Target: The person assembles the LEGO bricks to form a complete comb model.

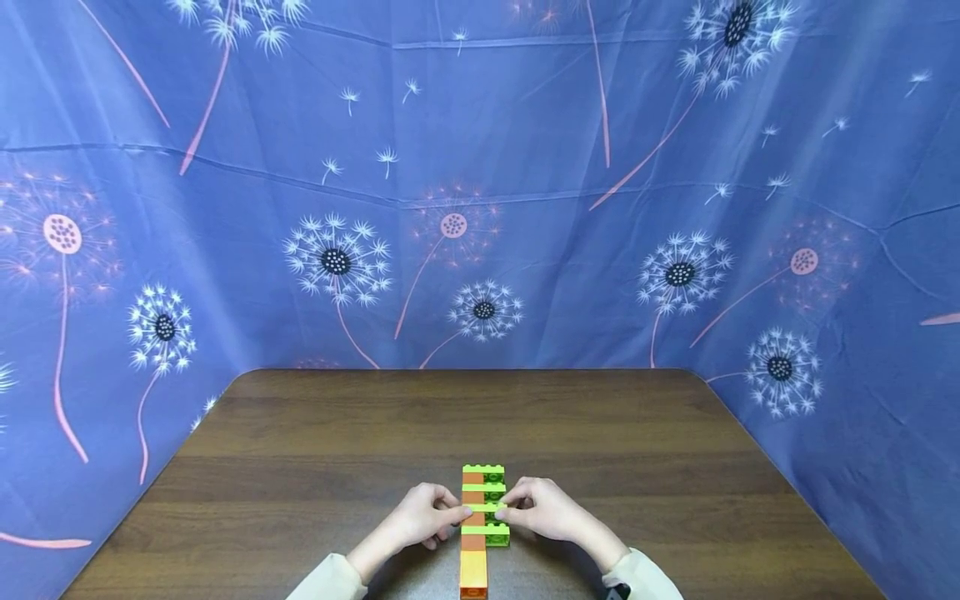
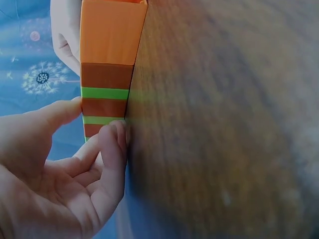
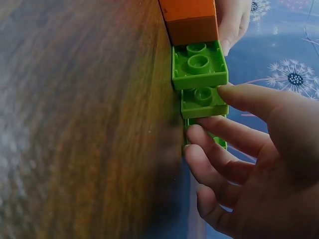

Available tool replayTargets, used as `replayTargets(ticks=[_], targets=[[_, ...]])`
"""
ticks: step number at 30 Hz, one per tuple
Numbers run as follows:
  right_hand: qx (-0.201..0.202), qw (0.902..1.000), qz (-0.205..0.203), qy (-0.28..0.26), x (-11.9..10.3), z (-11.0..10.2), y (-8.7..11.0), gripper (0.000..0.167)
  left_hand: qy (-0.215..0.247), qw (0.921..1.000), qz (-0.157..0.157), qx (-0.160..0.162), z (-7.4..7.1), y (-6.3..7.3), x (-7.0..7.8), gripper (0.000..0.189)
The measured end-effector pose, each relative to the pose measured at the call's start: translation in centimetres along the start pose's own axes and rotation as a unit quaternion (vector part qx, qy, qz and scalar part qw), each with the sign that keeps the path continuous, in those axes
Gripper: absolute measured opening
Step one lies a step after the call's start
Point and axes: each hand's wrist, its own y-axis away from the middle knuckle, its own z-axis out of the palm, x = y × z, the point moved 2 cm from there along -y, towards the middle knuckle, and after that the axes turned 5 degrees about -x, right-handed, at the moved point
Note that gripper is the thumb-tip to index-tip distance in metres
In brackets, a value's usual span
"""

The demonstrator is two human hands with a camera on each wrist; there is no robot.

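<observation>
A toy building-brick structure lies lengthwise on the wooden table: several green bricks alternate with orange ones, and a longer light orange brick forms the near end. The green bricks jut out to the right, their hollow undersides facing the near side. My left hand pinches the structure from its left side, thumb on top and fingers low by the tabletop. On the opposite side, my right hand pinches the jutting end of a middle green brick between thumb and index finger. Its other fingers are loosely bent.
The brown wooden table extends beyond the bricks to a rounded far edge. Behind it and along both sides hangs a blue cloth printed with dandelions. A dark band circles the right wrist by the pale sleeve.
</observation>
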Motion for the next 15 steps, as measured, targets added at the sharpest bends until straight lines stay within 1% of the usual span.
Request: replayTargets(ticks=[4, 6, 8, 10, 12, 13, 15], targets=[[-0.008, 0.9999, -0.004, 0.007, 0.1, 0.0, -0.3, 0.023, -0.029, 0.9996, 0.005, 0.006, 0.1, 0.0, 0.1, 0.028], [-0.016, 0.9999, -0.003, 0.002, 0.1, 0.0, -0.3, 0.025, -0.048, 0.9986, 0.016, 0.013, 0.2, 0.1, 0.3, 0.026], [-0.021, 0.9997, 0.005, -0.008, 0.2, 0.0, -0.2, 0.026, -0.068, 0.9972, 0.022, 0.02, 0.3, 0.2, 0.4, 0.026], [-0.019, 0.9997, 0.014, -0.01, 0.2, -0.2, -0.1, 0.026, -0.084, 0.9957, 0.025, 0.028, 0.1, 0.3, 0.5, 0.025], [-0.007, 0.9996, 0.025, -0.007, 0.2, -0.5, 0.0, 0.024, -0.103, 0.9933, 0.033, 0.043, -0.3, 0.4, 0.5, 0.024], [0.006, 0.9996, 0.028, 0.002, 0.3, -0.8, 0.1, 0.023, -0.116, 0.9909, 0.042, 0.055, -0.6, 0.5, 0.7, 0.023], [0.043, 0.9985, 0.025, 0.024, 0.2, -1.5, 0.2, 0.021, -0.146, 0.9837, 0.063, 0.085, -1.5, 0.6, 1.0, 0.02]])
